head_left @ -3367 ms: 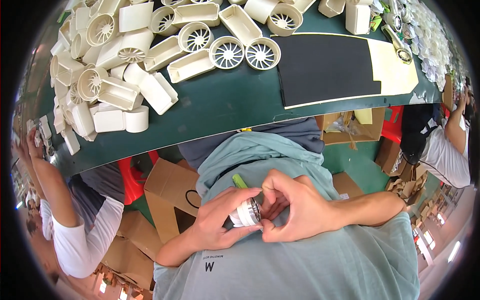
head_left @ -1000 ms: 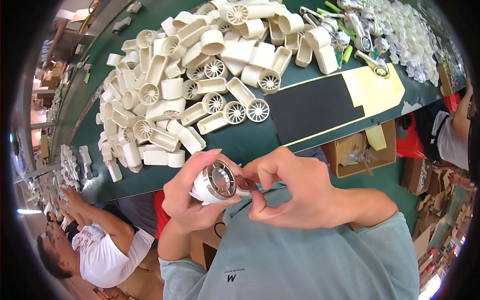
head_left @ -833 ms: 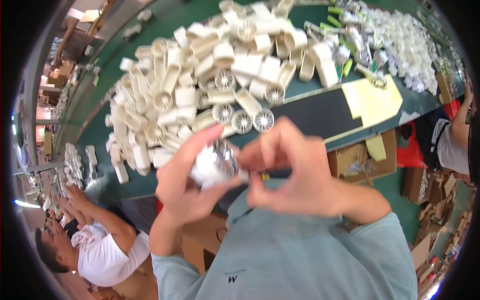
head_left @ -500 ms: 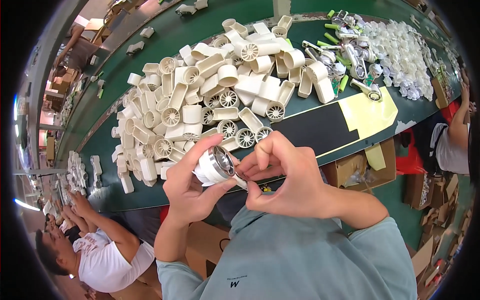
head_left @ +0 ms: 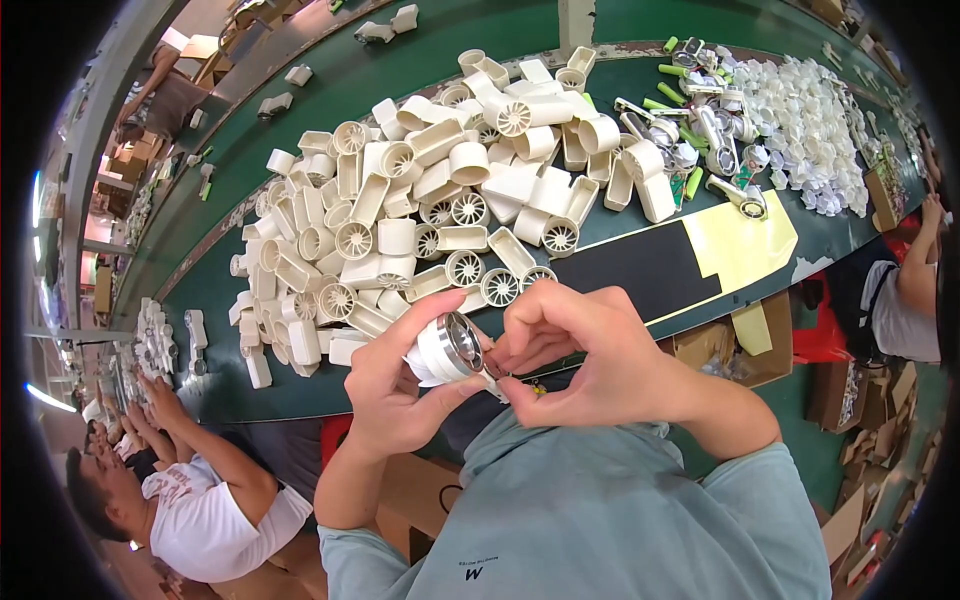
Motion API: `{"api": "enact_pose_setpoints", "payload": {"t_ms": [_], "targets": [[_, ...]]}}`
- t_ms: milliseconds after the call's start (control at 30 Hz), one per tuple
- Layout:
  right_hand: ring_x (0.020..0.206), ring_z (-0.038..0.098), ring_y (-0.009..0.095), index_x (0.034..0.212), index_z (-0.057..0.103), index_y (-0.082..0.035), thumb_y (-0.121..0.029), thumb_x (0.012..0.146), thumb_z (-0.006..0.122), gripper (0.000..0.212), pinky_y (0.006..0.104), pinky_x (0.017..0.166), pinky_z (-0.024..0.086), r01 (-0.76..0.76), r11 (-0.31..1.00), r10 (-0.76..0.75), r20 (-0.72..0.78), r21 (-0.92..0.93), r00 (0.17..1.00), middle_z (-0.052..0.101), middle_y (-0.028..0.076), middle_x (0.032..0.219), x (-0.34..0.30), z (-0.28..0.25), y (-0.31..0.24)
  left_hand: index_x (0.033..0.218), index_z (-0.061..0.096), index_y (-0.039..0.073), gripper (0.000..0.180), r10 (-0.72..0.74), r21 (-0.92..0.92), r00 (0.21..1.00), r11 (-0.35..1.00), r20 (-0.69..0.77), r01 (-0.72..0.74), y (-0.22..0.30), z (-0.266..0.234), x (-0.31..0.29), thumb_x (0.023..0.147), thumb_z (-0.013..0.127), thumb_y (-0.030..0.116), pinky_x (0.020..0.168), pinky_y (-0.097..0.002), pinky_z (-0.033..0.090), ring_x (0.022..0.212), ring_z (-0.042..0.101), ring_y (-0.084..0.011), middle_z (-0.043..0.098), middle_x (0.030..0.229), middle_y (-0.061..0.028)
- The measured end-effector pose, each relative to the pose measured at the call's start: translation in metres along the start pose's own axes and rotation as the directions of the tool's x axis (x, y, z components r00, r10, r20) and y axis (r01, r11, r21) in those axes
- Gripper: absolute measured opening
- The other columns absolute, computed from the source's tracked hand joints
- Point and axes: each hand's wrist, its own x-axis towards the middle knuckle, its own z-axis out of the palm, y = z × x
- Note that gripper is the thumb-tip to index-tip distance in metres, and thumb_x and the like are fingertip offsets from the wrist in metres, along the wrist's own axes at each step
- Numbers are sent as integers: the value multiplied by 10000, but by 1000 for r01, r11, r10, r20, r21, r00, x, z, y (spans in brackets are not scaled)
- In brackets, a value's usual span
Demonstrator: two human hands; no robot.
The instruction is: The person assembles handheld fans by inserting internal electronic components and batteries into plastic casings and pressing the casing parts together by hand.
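My left hand (head_left: 388,388) is closed around a round white fan assembly (head_left: 434,352) with a shiny chrome ring, thumb below and fingers behind it. The ring faces right and slightly up, just above the table's near edge. My right hand (head_left: 610,360) pinches at the narrow end of the assembly, thumb against fingertips. Whether a small piece sits between those fingertips is too small to make out. Just beyond both hands lies a large heap of cream plastic fan housings (head_left: 468,162), several with spoked round ends.
A black mat (head_left: 630,262) and a yellow sheet (head_left: 745,240) lie right of the heap. Beyond are fan assemblies with green cylinders (head_left: 693,183) and a pile of translucent white parts (head_left: 800,130). A cardboard box (head_left: 770,360) stands below the edge. Another person (head_left: 225,510) works at left.
The whole view has shifted slightly, and both hands appear a little farther right. The left hand keeps its hold on the fan assembly; the right fingertips stay pinched at its narrow end.
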Motion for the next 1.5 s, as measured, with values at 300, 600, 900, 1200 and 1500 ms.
{"api": "enact_pose_setpoints", "payload": {"t_ms": [300, 600, 900, 1200, 1500], "targets": [[859, 744, 126, 908, 461, -37, 84, 754, 725, 328, 285, 793, 641, -98, 995, 98, 60, -2, 993, 707, 75, 895, 4, -1, 14, 1370, 571, -86, 638, -56, 185, 997, 981, -55, 65, 0, 14, -7, 793, 841, -40, 828, -294, 578, 972, 707, -158, 706, 1172, -148], [803, 696, 64, 916, 445, -45, 83, 774, 731, 345, 246, 700, 600, -271, 960, 272, -10, 68, 962, 708, 59, 863, -6, 1, 17, 1420, 531, -73, 610, -277, 25, 956, 959, -94, 281, 1, 22, -5, 853, 753, -98, 849, -272, 551, 983, 655, -110, 688, 1069, -87], [916, 771, 160, 884, 460, -43, 73, 762, 736, 324, 284, 811, 642, -155, 988, 156, -107, 14, 982, 728, 53, 865, -9, 13, 25, 1438, 514, -76, 637, -162, -23, 984, 987, -75, 160, -13, 18, -8, 853, 764, -83, 867, -299, 571, 960, 710, -151, 726, 1039, -114], [913, 779, 177, 886, 509, -34, 73, 749, 746, 294, 289, 833, 640, -113, 991, 104, -126, -66, 987, 730, 51, 850, -12, 14, 30, 1419, 528, -87, 626, -144, 35, 988, 989, -48, 145, -12, 18, -8, 842, 771, -79, 856, -308, 581, 925, 725, -168, 737, 1029, -139], [968, 759, 183, 1071, 604, 1, 58, 758, 801, 374, 308, 873, 635, -65, 992, 48, -154, -112, 987, 720, 102, 1049, -17, 23, 35, 1490, 362, -22, 642, -98, -228, 985, 972, -143, 63, -35, 16, -22, 924, 660, -72, 889, -371, 585, 1040, 693, -236, 675, 1148, -202]]}}
